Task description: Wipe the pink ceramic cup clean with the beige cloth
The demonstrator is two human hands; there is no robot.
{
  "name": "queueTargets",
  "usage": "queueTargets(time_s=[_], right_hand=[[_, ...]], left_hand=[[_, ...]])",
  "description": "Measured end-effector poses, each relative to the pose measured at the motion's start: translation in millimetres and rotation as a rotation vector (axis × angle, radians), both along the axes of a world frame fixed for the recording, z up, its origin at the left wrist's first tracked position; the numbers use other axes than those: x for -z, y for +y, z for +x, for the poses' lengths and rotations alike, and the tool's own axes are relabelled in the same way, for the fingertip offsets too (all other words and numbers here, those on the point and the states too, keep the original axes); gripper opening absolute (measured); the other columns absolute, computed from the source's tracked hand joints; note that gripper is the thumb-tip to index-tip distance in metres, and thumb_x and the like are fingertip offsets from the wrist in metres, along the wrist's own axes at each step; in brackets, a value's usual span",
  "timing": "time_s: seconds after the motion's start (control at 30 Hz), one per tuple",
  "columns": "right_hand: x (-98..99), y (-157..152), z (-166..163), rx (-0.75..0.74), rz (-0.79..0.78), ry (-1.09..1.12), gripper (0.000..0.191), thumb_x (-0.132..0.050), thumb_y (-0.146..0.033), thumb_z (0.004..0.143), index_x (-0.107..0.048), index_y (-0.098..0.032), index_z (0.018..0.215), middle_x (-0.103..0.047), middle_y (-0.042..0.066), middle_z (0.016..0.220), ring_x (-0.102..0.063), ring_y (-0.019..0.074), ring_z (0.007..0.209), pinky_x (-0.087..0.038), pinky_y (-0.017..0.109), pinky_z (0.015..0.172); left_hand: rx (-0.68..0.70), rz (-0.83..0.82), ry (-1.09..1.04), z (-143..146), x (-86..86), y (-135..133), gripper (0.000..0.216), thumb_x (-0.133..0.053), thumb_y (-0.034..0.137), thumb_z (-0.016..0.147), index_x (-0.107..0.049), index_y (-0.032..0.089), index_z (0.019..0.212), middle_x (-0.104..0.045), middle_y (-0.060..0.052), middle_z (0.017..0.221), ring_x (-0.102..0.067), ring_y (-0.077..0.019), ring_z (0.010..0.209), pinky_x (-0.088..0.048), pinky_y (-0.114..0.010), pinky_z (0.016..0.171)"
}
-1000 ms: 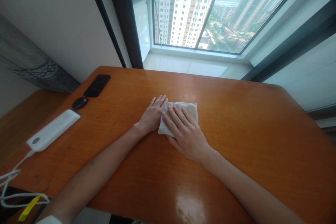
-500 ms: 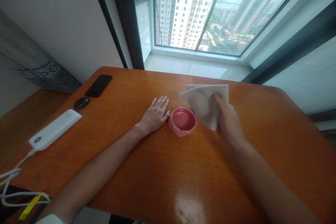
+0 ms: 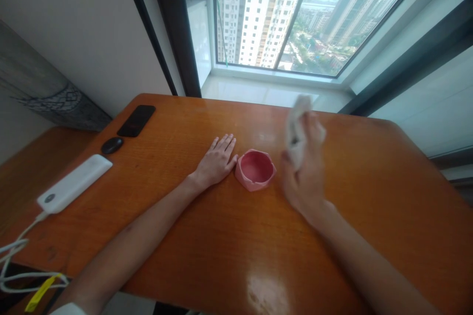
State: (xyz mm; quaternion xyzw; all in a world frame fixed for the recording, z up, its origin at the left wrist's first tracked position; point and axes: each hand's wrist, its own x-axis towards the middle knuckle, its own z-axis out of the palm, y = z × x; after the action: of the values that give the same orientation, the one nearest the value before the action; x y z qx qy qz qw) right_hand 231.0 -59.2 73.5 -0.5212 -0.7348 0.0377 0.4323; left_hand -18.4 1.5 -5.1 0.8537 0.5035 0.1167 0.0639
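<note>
A small pink bowl-like dish (image 3: 255,169) sits in the middle of the orange wooden table (image 3: 229,236). My left hand (image 3: 216,160) lies flat on the table just left of the dish, fingers stretched out, its thumb side touching or nearly touching the rim. My right hand (image 3: 306,172) is raised above the table to the right of the dish, blurred by motion, with its fingers closed round a crumpled whitish cloth (image 3: 296,130).
At the table's left side lie a black phone (image 3: 136,120), a small black oval object (image 3: 112,145) and a white power bank (image 3: 74,182) with white cables (image 3: 18,266) trailing off the edge. A window (image 3: 295,19) stands behind the table.
The cloth first lay over the dish under my right hand. My right hand lifted it off to the right, uncovering the pink dish, and now bunches it in the air. My left hand stayed put.
</note>
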Motion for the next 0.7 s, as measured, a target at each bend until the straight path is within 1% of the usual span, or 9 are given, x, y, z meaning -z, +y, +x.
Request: queueTargets(time_s=[0.07, 0.17, 0.23, 0.3, 0.37, 0.5, 0.57, 0.63, 0.7], right_hand=[[16.2, -14, -19, -0.253, 0.009, -0.416, 0.074, -0.051, -0.031, 0.107, -0.032, -0.012, 0.176, -0.042, 0.022, 0.18, -0.028, 0.0384, 0.174, -0.029, 0.068, 0.14], [32.1, -24, -34, -0.275, -0.062, -0.647, 0.081, -0.057, -0.027, 0.103, -0.031, 0.0, 0.175, -0.035, 0.028, 0.181, -0.028, 0.0423, 0.173, -0.03, 0.067, 0.141], [35.5, -26, -36, -0.252, -0.08, -0.668, 0.079, -0.057, -0.027, 0.103, -0.034, 0.003, 0.173, -0.034, 0.029, 0.181, -0.029, 0.044, 0.173, -0.031, 0.066, 0.14], [35.8, -26, -35, -0.253, -0.075, -0.656, 0.079, -0.057, -0.027, 0.104, -0.033, 0.002, 0.173, -0.034, 0.029, 0.181, -0.029, 0.0436, 0.173, -0.032, 0.066, 0.14], [35.8, -25, -34, -0.254, -0.063, -0.627, 0.082, -0.058, -0.027, 0.104, -0.028, 0.0, 0.176, -0.034, 0.028, 0.181, -0.028, 0.0427, 0.173, -0.033, 0.067, 0.14], [39.0, -25, -34, -0.211, -0.062, -0.548, 0.093, -0.06, -0.029, 0.104, -0.012, -0.003, 0.18, -0.023, 0.029, 0.185, -0.02, 0.0421, 0.175, -0.037, 0.067, 0.137], [41.0, -24, -35, -0.193, -0.061, -0.536, 0.096, -0.061, -0.03, 0.104, -0.008, -0.003, 0.18, -0.024, 0.029, 0.184, -0.022, 0.0421, 0.175, -0.038, 0.067, 0.137], [42.3, -23, -35, -0.197, -0.052, -0.561, 0.094, -0.061, -0.029, 0.104, -0.012, -0.003, 0.18, -0.031, 0.03, 0.182, -0.028, 0.0427, 0.173, -0.038, 0.067, 0.137], [42.7, -23, -36, -0.196, -0.036, -0.605, 0.087, -0.06, -0.027, 0.103, -0.024, 0.002, 0.177, -0.036, 0.032, 0.178, -0.034, 0.0444, 0.17, -0.039, 0.066, 0.137]], left_hand=[[0.006, 0.0, 0.011, 0, -0.8, 0, 0.064, -0.036, 0.033, 0.115, -0.041, 0.002, 0.171, -0.036, -0.022, 0.182, -0.032, -0.0321, 0.173, -0.024, -0.054, 0.144], [0.025, 0.006, 0.035, -1, -1.7, -1, 0.063, -0.036, 0.025, 0.112, -0.041, -0.001, 0.17, -0.036, -0.023, 0.181, -0.032, -0.0336, 0.173, -0.025, -0.054, 0.144], [0.034, 0.011, 0.042, -2, -1.4, -1, 0.064, -0.036, 0.024, 0.112, -0.041, -0.002, 0.17, -0.036, -0.024, 0.181, -0.032, -0.0344, 0.172, -0.025, -0.054, 0.143], [0.035, 0.023, 0.038, -2, -0.6, -1, 0.063, -0.037, 0.024, 0.111, -0.042, -0.001, 0.17, -0.037, -0.024, 0.181, -0.034, -0.0343, 0.172, -0.027, -0.055, 0.143], [0.033, 0.035, 0.033, -2, 0.3, -1, 0.063, -0.038, 0.023, 0.11, -0.043, 0.001, 0.169, -0.038, -0.024, 0.18, -0.034, -0.0338, 0.171, -0.028, -0.055, 0.142], [0.03, 0.037, 0.037, -2, 0.3, -1, 0.064, -0.039, 0.022, 0.109, -0.043, 0.002, 0.17, -0.04, -0.024, 0.179, -0.034, -0.0331, 0.172, -0.028, -0.054, 0.142], [0.028, 0.034, 0.038, -2, -0.6, -1, 0.064, -0.039, 0.023, 0.11, -0.043, 0.002, 0.169, -0.039, -0.023, 0.18, -0.035, -0.033, 0.172, -0.028, -0.054, 0.142], [0.027, 0.031, 0.037, -1, -1.6, -1, 0.064, -0.039, 0.024, 0.11, -0.043, 0.002, 0.169, -0.039, -0.023, 0.18, -0.035, -0.0331, 0.171, -0.028, -0.053, 0.142], [0.029, 0.026, 0.036, -1, -2.4, -1, 0.064, -0.039, 0.024, 0.11, -0.043, 0.002, 0.169, -0.039, -0.023, 0.18, -0.035, -0.0334, 0.171, -0.027, -0.053, 0.143]])
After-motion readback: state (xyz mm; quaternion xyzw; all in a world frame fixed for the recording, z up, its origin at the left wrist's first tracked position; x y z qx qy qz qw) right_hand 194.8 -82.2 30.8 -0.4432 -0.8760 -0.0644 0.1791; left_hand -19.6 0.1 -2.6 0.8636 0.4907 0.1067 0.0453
